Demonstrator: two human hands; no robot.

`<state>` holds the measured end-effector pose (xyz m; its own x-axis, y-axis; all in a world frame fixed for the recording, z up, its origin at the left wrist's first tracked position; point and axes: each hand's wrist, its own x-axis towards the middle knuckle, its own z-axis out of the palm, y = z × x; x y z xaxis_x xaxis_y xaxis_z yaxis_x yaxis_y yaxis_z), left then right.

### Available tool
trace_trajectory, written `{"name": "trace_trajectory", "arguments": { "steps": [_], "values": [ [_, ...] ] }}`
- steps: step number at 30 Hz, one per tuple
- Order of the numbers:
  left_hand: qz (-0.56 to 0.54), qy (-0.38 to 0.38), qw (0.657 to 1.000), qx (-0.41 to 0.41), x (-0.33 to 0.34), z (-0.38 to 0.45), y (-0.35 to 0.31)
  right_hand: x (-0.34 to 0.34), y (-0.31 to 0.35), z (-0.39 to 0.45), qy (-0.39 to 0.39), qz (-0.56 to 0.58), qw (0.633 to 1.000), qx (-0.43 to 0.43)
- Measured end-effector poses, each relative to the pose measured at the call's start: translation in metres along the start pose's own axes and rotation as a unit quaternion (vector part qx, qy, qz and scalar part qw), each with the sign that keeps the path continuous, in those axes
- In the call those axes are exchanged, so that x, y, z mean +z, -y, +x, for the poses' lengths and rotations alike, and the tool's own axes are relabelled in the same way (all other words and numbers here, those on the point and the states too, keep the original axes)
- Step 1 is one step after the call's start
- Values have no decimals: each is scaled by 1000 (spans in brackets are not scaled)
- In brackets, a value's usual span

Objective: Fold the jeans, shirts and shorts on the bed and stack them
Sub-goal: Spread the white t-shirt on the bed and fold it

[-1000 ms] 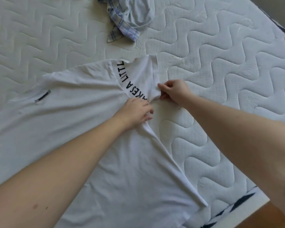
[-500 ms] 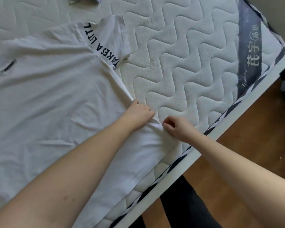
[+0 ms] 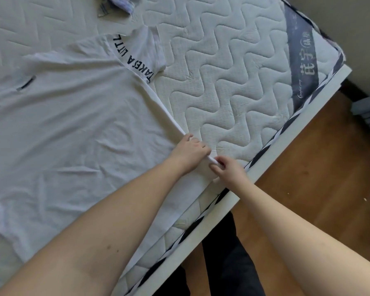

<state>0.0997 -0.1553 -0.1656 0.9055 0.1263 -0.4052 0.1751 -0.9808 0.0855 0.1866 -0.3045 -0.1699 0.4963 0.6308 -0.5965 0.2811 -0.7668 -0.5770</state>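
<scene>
A white T-shirt [image 3: 73, 129] lies spread flat across the left and centre of the frame on the quilted mattress [image 3: 233, 82] of the bed, with black lettering running along the seam of the sleeve near the upper centre. Its long side edge runs diagonally from that sleeve down to the hands at the centre of the frame, and the hem hangs a little over the mattress border at the lower centre. The left hand [image 3: 189, 153] rests on the shirt's edge with its fingers curled over the fabric, gripping it. Just beside it, the right hand [image 3: 229, 170] pinches the same edge between thumb and fingers; the two hands are close together, nearly touching. At the top edge of the frame, upper centre, a crumpled plaid shirt [image 3: 118, 3] is partly cut off from view. The wooden floor [image 3: 318, 167] fills the right side, beyond the white bed frame [image 3: 286, 146]
</scene>
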Motion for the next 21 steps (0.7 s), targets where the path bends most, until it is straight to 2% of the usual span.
{"name": "trace_trajectory", "arguments": {
  "steps": [5,9,15,18,21],
  "values": [
    [65,25,997,-28,-9,7,31,-7,-10,-3,-61,-20,997,40],
    [106,33,993,-36,-17,25,60,-14,-17,-9,-36,-27,998,47],
    [153,69,985,-35,-31,45,117,-19,-11,2,15,-188,982,27],
    [122,88,988,-44,-40,56,150,-20,-7,12,21,-236,971,-2],
    [23,26,995,-98,-51,72,179,-20,5,29,-5,-227,972,-58]
  ]
}}
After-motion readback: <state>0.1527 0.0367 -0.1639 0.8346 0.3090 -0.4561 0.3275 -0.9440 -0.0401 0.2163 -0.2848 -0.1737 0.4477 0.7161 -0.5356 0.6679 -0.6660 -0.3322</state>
